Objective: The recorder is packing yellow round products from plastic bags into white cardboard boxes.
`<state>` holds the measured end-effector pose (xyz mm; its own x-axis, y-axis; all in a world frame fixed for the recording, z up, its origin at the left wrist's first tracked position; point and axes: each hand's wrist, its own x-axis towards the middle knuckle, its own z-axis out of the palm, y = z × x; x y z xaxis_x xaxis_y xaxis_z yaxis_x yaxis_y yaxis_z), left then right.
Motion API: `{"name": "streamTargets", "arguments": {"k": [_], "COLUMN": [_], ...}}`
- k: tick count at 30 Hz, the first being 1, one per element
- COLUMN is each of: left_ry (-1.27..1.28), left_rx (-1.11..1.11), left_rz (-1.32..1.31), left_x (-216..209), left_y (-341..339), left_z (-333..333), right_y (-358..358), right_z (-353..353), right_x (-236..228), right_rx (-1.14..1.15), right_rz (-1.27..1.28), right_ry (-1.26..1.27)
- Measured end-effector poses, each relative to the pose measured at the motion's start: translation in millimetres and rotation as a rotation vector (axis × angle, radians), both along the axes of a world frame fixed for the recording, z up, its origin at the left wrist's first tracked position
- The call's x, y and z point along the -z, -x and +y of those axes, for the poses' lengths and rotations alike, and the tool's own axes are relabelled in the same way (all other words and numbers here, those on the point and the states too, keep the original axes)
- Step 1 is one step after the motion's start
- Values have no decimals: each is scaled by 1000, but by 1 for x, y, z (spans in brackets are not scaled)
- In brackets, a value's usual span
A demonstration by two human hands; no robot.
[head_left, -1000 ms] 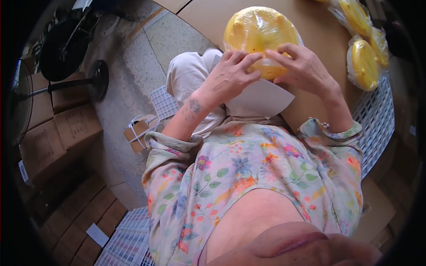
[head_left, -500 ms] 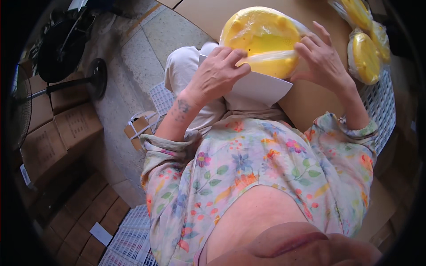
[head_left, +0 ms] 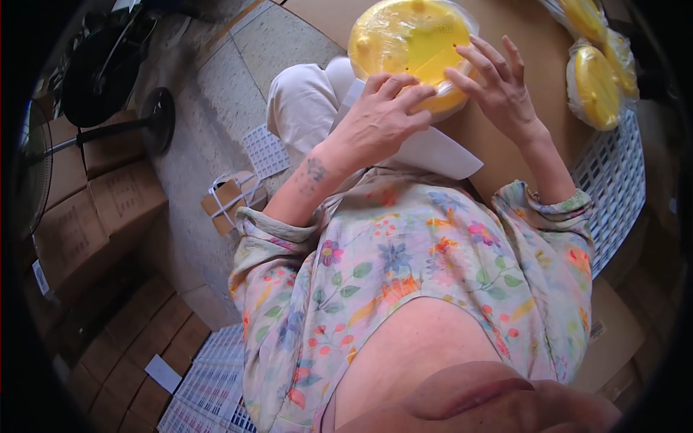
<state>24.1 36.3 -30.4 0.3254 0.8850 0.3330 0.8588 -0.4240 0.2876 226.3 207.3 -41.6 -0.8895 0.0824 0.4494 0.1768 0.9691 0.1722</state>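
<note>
The left hand (head_left: 393,112) comes to the near rim of the yellow disc (head_left: 404,47), fingers curled over it at about its 6 o'clock; whether they pinch the film cannot be told. The right hand (head_left: 498,86) stands at the disc's 4 o'clock, fingers spread, the lower fingertips at its edge. Having a hand on either side probably steadies the round piece and leaves its wrapped face free to the touch. The disc, in clear film, is at 12 o'clock in the view, close in front of the body, likely for easy reach. A white sheet (head_left: 440,151) lies between it and the lap, just below the left hand.

The brown desk (head_left: 538,141) runs beyond, toward 1 o'clock. At 2 o'clock more wrapped yellow pieces (head_left: 595,86) cluster, perhaps kept aside to leave working room. A pale lattice surface (head_left: 613,191) stands at 3 o'clock. Across the grey floor (head_left: 206,137), a strapped bundle (head_left: 227,206) lies at 9, a black fan base (head_left: 160,119) at 10, and stacked cartons (head_left: 126,191) at 9.
</note>
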Motion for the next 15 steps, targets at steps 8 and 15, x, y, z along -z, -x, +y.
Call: {"name": "streamTargets", "arguments": {"k": [8, 15], "left_ry": [-30, 126], "left_rx": [-45, -141], "left_rz": [-88, -195], "left_x": [-12, -39], "left_y": [-4, -10], "left_z": [1, -6], "right_y": [-8, -21], "right_z": [-7, -42], "right_x": [-20, -74], "right_rx": [60, -32], "right_rz": [66, -181], "right_ry": [205, 1118]}}
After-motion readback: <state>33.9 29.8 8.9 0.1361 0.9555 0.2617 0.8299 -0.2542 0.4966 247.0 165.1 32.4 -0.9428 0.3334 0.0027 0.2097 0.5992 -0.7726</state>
